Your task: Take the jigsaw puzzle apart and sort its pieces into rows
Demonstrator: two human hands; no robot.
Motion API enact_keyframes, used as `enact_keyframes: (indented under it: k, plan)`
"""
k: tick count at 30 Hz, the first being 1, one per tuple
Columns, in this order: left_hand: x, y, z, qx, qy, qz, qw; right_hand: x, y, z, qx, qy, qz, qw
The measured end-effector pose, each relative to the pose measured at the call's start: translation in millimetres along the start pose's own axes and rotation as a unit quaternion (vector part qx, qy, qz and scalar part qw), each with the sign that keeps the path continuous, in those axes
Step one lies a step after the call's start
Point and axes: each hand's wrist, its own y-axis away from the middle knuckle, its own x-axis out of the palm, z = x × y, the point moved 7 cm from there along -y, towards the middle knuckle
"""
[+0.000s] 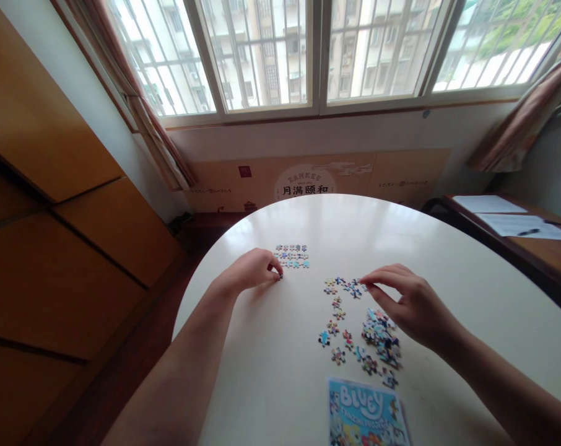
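Observation:
My left hand [260,267] pinches a small puzzle piece [281,276] at the white table's surface, just below the rows of puzzle pieces [292,256] laid out side by side. On the right, my right hand [396,288] has thumb and forefinger drawn close at the edge of some loose pieces [353,287]; what lies between the fingertips is too small to name. Below that hand is a heap of puzzle pieces [380,334], with scattered pieces [339,355] to its left. A blue Bluey box [366,412] lies nearest to me.
The round white table [252,378] stands before a barred window [266,56] with curtains. At the right is a wooden desk [559,248] with papers [524,226] and pens. Wooden cabinets [52,266] line the left side.

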Motion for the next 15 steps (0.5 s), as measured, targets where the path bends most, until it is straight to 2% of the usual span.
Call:
enact_keyframes:
  k: [4,9,12,15]
  plan:
    - [-4.8,1.6,-0.6,-0.006,0.005,-0.002,1.0,0.1,0.2,-1.7,-0.004,0.0,-0.001,1.0]
    - [-24.4,9.6,12.4,-0.041,0.009,-0.064,0.997,1.1,0.8,-3.2,0.002,0.002,0.001,1.0]
    - [-22.6,12.9,25.4,-0.081,0.031,-0.042,0.995,2.3,1.0,-3.3,0.005,0.001,0.004,1.0]
    - [-15.9,13.1,30.7,-0.092,0.053,-0.012,0.994,3.7,0.9,-4.0,0.006,-0.002,0.007,1.0]
